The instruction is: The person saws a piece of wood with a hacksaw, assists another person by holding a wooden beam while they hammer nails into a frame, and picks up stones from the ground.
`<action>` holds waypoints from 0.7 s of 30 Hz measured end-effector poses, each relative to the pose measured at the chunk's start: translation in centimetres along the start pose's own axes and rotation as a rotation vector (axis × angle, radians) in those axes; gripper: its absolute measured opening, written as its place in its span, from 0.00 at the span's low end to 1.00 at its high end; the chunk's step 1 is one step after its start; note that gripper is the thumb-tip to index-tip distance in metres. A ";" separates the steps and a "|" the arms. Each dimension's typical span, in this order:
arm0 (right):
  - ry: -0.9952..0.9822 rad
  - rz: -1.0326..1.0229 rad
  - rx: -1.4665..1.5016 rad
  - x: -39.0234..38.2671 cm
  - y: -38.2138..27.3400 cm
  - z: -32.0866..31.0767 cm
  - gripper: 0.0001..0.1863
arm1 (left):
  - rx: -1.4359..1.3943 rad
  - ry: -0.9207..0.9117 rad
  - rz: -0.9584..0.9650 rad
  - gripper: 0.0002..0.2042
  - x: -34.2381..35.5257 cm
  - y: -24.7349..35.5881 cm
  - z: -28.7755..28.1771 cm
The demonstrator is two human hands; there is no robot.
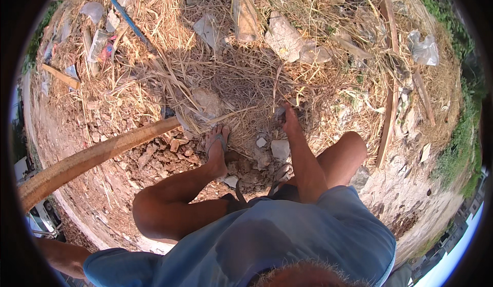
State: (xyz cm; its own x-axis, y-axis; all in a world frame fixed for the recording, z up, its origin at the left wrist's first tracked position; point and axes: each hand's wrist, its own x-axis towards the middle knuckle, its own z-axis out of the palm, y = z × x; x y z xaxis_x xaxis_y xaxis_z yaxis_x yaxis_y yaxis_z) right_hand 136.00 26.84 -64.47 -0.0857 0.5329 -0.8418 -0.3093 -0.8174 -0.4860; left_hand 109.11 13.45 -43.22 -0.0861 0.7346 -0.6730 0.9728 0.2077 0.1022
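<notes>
My right hand [289,117] reaches down into the dry straw [246,81] in front of me, beside a small grey stone [280,113]. Its fingers look curled; straw and shadow hide what they hold, if anything. At the lower left my left forearm [61,256] runs out of the picture, so that hand is out of sight. A thick wooden pole [102,151] slants from the left rim to the straw near my sandalled left foot [216,142]. What its far end meets is partly covered by stalks.
Broken stones lie ahead, including a large pale slab [285,38]. A blue pipe [131,22] sticks out at the upper left. Long wooden boards [389,117] and a clear plastic bag [424,48] are on the right. Loose earth clods [149,156] surround the pole.
</notes>
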 end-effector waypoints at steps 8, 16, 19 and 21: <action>0.074 -0.220 -0.698 -2.2 -1.0 0.2 0.24 | -0.113 0.007 -0.029 0.51 0.6 -1.1 1.1; 0.024 -0.020 -0.056 -4.7 -2.5 2.7 0.36 | -0.052 0.067 -0.001 0.49 -0.5 -0.6 -0.2; 0.052 0.057 -0.192 -3.4 -2.7 3.4 0.45 | 0.013 0.079 -0.011 0.52 -0.6 0.5 -2.2; 0.207 0.069 -0.352 -4.5 -1.9 5.5 0.51 | -0.043 0.072 -0.028 0.53 -0.9 0.4 -1.5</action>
State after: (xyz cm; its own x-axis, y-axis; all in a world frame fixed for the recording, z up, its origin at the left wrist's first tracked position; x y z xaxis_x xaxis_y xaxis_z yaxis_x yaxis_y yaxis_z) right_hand 131.80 27.21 -58.43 0.1084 0.4486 -0.8872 0.0366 -0.8936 -0.4474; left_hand 109.22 13.80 -41.46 -0.1299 0.7721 -0.6221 0.9598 0.2554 0.1165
